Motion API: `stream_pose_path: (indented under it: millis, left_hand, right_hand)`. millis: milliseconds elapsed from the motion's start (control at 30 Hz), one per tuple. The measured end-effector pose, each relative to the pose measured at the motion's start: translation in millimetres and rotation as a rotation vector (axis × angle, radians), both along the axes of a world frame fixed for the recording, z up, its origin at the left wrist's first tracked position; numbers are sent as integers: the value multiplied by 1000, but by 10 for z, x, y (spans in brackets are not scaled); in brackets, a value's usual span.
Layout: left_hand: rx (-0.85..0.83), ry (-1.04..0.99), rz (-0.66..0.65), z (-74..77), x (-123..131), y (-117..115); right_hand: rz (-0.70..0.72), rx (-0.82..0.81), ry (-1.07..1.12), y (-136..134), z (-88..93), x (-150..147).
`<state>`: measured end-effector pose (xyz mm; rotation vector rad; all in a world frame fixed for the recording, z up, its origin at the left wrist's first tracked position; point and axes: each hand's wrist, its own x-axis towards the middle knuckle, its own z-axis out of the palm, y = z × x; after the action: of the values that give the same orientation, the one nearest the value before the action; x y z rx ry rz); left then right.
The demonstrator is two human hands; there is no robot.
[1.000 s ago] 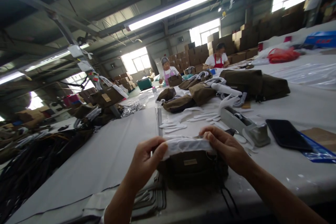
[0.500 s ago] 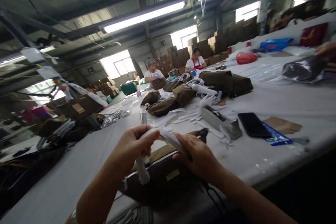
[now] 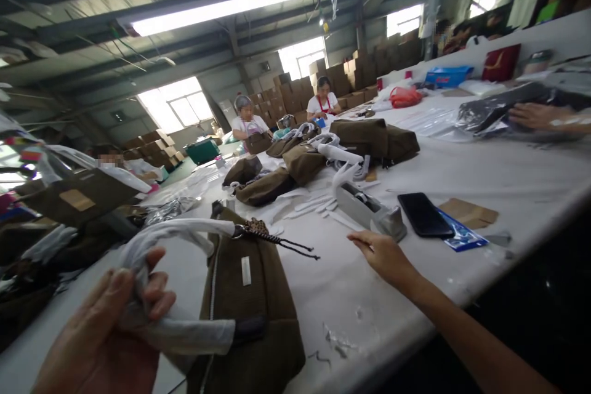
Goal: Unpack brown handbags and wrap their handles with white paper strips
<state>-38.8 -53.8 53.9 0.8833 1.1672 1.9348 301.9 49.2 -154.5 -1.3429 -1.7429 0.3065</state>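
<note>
My left hand (image 3: 115, 314) is wrapped round the white-covered handle (image 3: 180, 231) of a brown bag (image 3: 258, 314) at the lower middle. The bag has a small pale label, a zip and a black braided cord (image 3: 281, 242) hanging from the handle's ring. My right hand (image 3: 381, 255) is apart from the bag, near the front of a grey tape dispenser (image 3: 369, 209); its thumb and fingers are pressed together, and what they hold, if anything, is too small to make out.
Brown bags (image 3: 305, 163) and white strips (image 3: 311, 202) lie beyond. A black phone (image 3: 425, 214) rests on a blue packet (image 3: 462, 237) to the right. Another person's hand (image 3: 538, 116) touches a plastic-wrapped dark item (image 3: 498, 108). Two people sit at the far side.
The bag has turned, its handle now pulled to the left in my left hand. My right hand has let go of the handle and moved right to the dispenser. The view has shifted right.
</note>
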Motion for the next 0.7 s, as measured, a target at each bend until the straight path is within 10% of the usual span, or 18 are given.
stream_pose_path:
  millis: [433,700]
  left_hand:
    - [21,106,-71,-389,427,192]
    - [-133,318,-305,-425,452,343]
  right_hand:
    - [-112,-478,-392,1108,107,-345]
    - [20,-239,56,1021,343,-288]
